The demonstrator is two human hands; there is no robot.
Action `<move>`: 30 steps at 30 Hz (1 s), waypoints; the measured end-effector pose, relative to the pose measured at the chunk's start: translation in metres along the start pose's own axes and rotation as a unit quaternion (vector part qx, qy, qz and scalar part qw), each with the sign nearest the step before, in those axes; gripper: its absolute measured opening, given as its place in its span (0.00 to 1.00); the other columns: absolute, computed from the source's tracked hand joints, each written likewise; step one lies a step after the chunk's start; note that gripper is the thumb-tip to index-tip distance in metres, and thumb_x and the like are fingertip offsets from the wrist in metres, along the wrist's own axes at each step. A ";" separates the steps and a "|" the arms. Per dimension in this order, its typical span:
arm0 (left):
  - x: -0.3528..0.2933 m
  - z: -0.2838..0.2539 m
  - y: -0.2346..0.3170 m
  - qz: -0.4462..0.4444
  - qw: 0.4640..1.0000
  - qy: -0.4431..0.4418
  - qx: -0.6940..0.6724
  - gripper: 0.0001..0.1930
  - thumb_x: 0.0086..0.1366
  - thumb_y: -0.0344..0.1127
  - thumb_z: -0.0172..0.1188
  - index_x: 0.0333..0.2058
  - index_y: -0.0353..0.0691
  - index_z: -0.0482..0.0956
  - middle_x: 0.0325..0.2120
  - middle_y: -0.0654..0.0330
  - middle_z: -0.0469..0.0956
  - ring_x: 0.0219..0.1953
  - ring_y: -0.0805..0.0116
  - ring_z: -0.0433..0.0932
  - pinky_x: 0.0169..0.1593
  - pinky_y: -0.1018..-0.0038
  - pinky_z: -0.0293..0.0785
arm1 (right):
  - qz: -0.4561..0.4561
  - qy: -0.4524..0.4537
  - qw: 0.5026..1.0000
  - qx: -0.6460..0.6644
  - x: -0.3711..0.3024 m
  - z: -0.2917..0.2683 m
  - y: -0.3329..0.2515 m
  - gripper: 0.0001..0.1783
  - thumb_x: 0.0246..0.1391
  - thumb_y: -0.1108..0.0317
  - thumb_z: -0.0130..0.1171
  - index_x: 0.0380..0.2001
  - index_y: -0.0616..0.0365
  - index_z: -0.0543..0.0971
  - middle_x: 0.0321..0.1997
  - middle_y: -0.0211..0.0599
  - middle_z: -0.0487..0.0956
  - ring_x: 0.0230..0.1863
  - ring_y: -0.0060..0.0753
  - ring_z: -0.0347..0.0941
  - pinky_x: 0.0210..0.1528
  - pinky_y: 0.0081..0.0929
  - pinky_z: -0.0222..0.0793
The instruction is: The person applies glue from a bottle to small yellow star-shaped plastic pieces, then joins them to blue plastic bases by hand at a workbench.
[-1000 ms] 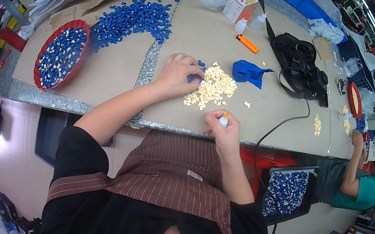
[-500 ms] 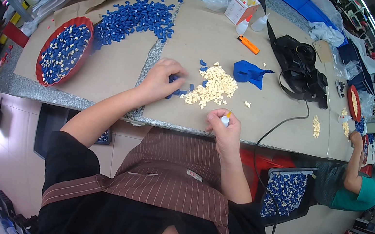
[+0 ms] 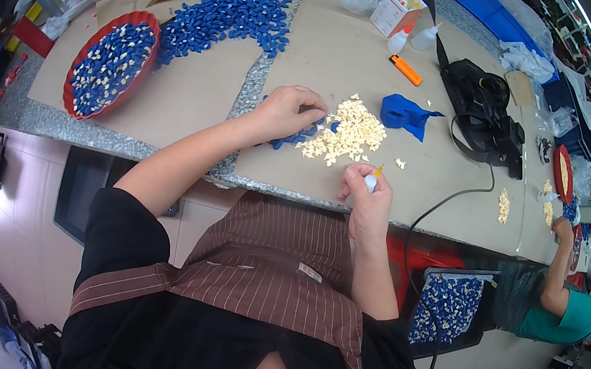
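My right hand (image 3: pixel 371 204) is wrapped round a small white squeeze bottle (image 3: pixel 370 183) with a yellow nozzle, its tip pointing up, by the table's near edge. My left hand (image 3: pixel 293 113) is closed, thumb and fingers together, above a few small blue curved pieces (image 3: pixel 289 139); whether a piece is between the fingertips is too small to tell. Right beside it lies a heap of small cream-coloured pieces (image 3: pixel 354 133). Beyond my left forearm, a large pile of blue pieces (image 3: pixel 233 16) is spread over brown paper. A red fluted bowl (image 3: pixel 156 31) holds mixed blue and cream pieces.
A crumpled blue cloth (image 3: pixel 405 115), an orange lighter-like object (image 3: pixel 406 70), two white bottles (image 3: pixel 398 42), a carton (image 3: pixel 397 13) and a black strapped device (image 3: pixel 481 110) with a cable lie further right. A tray of pieces (image 3: pixel 449 305) sits below the table. A co-worker in green (image 3: pixel 561 315) works at right.
My left hand has shifted right and its fingers have come together by the cream heap. My right hand, still holding the bottle, is slightly further right. The whole view has shifted a little.
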State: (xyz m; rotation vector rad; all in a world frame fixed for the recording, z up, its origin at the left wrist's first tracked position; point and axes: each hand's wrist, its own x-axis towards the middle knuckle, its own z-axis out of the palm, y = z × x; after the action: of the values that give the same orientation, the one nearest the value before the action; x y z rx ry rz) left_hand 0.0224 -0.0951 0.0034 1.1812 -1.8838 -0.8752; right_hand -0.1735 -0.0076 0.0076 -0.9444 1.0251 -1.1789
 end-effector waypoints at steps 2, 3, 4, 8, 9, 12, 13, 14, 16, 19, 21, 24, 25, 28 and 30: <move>-0.010 -0.009 0.006 0.017 0.997 0.070 -0.004 0.08 0.52 0.30 0.55 0.32 0.35 0.76 0.28 0.57 0.75 0.33 0.65 0.73 0.36 0.76 0.69 | 0.018 -0.006 1.000 -0.018 0.001 0.000 -0.001 0.11 0.47 0.67 0.56 0.33 0.61 0.71 0.26 0.28 0.70 0.26 0.16 0.66 0.28 0.17 0.66; -0.015 -0.014 0.009 0.037 0.990 0.137 -0.010 0.08 0.53 0.30 0.55 0.33 0.35 0.76 0.29 0.57 0.75 0.32 0.66 0.74 0.34 0.77 0.69 | 0.019 -0.009 1.000 -0.017 0.001 0.000 -0.001 0.11 0.47 0.67 0.56 0.33 0.61 0.71 0.26 0.28 0.70 0.26 0.16 0.66 0.28 0.17 0.66; -0.023 -0.023 0.009 0.037 0.986 0.161 0.008 0.09 0.53 0.30 0.55 0.34 0.35 0.75 0.31 0.57 0.74 0.30 0.66 0.73 0.34 0.77 0.69 | 0.015 -0.014 1.000 0.004 0.001 0.001 -0.001 0.12 0.48 0.67 0.54 0.35 0.62 0.70 0.27 0.29 0.69 0.26 0.18 0.65 0.30 0.18 0.66; -0.074 -0.031 0.021 -0.110 0.970 0.217 -0.015 0.08 0.52 0.28 0.57 0.32 0.33 0.74 0.31 0.60 0.73 0.34 0.72 0.71 0.38 0.77 0.66 | 0.021 -0.052 0.997 0.058 0.001 -0.011 0.003 0.15 0.49 0.68 0.50 0.40 0.63 0.66 0.30 0.32 0.68 0.29 0.21 0.66 0.34 0.24 0.66; -0.086 -0.027 0.019 -0.094 0.973 0.211 0.020 0.09 0.50 0.28 0.58 0.32 0.34 0.74 0.29 0.58 0.72 0.31 0.69 0.71 0.35 0.76 0.67 | 0.022 -0.054 0.997 0.057 0.000 -0.010 0.004 0.15 0.49 0.68 0.50 0.40 0.63 0.66 0.30 0.32 0.68 0.29 0.21 0.66 0.34 0.24 0.66; -0.101 -0.020 0.019 -0.050 0.972 0.195 0.118 0.11 0.46 0.28 0.60 0.31 0.35 0.73 0.27 0.56 0.71 0.28 0.66 0.71 0.32 0.74 0.68 | -0.015 -0.050 0.998 0.027 -0.002 -0.005 0.003 0.14 0.51 0.69 0.50 0.40 0.64 0.66 0.32 0.33 0.70 0.30 0.22 0.69 0.34 0.22 0.68; -0.101 -0.017 0.020 -0.020 0.966 0.182 0.180 0.12 0.45 0.27 0.61 0.30 0.35 0.73 0.26 0.55 0.71 0.27 0.64 0.71 0.32 0.73 0.68 | -0.028 -0.043 0.998 0.025 -0.003 -0.004 0.003 0.14 0.51 0.69 0.50 0.41 0.64 0.66 0.32 0.33 0.70 0.29 0.22 0.69 0.34 0.22 0.68; -0.098 -0.016 0.022 -0.010 0.966 0.181 0.186 0.11 0.45 0.27 0.61 0.30 0.34 0.73 0.26 0.54 0.71 0.28 0.60 0.71 0.34 0.71 0.68 | -0.041 -0.038 0.998 0.023 -0.003 -0.003 0.003 0.15 0.52 0.69 0.50 0.41 0.65 0.67 0.32 0.34 0.71 0.29 0.23 0.70 0.33 0.22 0.69; -0.091 -0.021 0.020 -0.049 0.981 0.146 0.115 0.11 0.45 0.27 0.60 0.30 0.34 0.73 0.26 0.54 0.71 0.28 0.59 0.71 0.34 0.70 0.68 | -0.028 -0.038 0.999 0.019 -0.004 -0.002 0.000 0.15 0.52 0.68 0.50 0.42 0.65 0.67 0.32 0.34 0.71 0.28 0.23 0.70 0.31 0.22 0.69; -0.086 -0.028 0.023 -0.078 0.991 0.088 0.065 0.10 0.47 0.26 0.58 0.31 0.34 0.73 0.26 0.52 0.72 0.29 0.57 0.72 0.35 0.68 0.68 | -0.007 -0.031 0.999 0.039 -0.003 -0.008 0.001 0.16 0.52 0.68 0.50 0.44 0.64 0.67 0.32 0.34 0.72 0.26 0.22 0.70 0.28 0.20 0.69; -0.088 -0.032 0.023 -0.070 0.991 0.071 0.090 0.09 0.49 0.27 0.56 0.32 0.35 0.73 0.26 0.51 0.72 0.30 0.55 0.72 0.36 0.67 0.68 | -0.001 -0.028 0.998 0.064 -0.003 -0.011 0.000 0.17 0.52 0.69 0.50 0.44 0.64 0.66 0.31 0.34 0.72 0.25 0.22 0.70 0.27 0.19 0.68; -0.096 -0.031 0.020 -0.054 0.982 0.119 0.139 0.07 0.52 0.28 0.54 0.32 0.36 0.74 0.26 0.50 0.72 0.29 0.53 0.72 0.35 0.67 0.68 | -0.033 0.009 0.989 0.147 -0.001 -0.013 0.000 0.17 0.52 0.67 0.50 0.44 0.63 0.66 0.28 0.33 0.71 0.24 0.23 0.68 0.24 0.19 0.65; -0.098 -0.029 0.020 -0.056 0.979 0.102 0.167 0.07 0.53 0.29 0.53 0.31 0.36 0.74 0.26 0.50 0.72 0.29 0.53 0.72 0.35 0.67 0.68 | -0.038 0.018 0.985 0.166 0.001 -0.018 0.004 0.17 0.52 0.67 0.51 0.43 0.63 0.66 0.28 0.33 0.70 0.23 0.22 0.66 0.23 0.19 0.63; -0.100 -0.028 0.027 -0.065 0.973 0.046 0.218 0.07 0.53 0.29 0.53 0.31 0.36 0.74 0.25 0.50 0.72 0.29 0.52 0.72 0.35 0.67 0.68 | -0.045 0.031 0.976 0.211 0.001 -0.021 0.005 0.16 0.51 0.66 0.53 0.42 0.62 0.67 0.29 0.32 0.69 0.23 0.21 0.63 0.23 0.17 0.60; -0.098 -0.033 0.033 -0.074 0.967 0.011 0.242 0.07 0.53 0.29 0.53 0.31 0.35 0.75 0.25 0.50 0.72 0.29 0.52 0.72 0.35 0.67 0.68 | -0.047 0.030 0.970 0.236 0.002 -0.025 0.004 0.16 0.50 0.66 0.54 0.41 0.61 0.67 0.30 0.32 0.69 0.23 0.20 0.62 0.23 0.17 0.59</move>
State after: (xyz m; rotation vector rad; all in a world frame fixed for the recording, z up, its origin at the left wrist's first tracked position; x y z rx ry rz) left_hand 0.0667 0.0013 0.0251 1.6306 -2.0760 -0.4801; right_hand -0.1958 -0.0102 -0.0034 -0.5866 0.7032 -1.4551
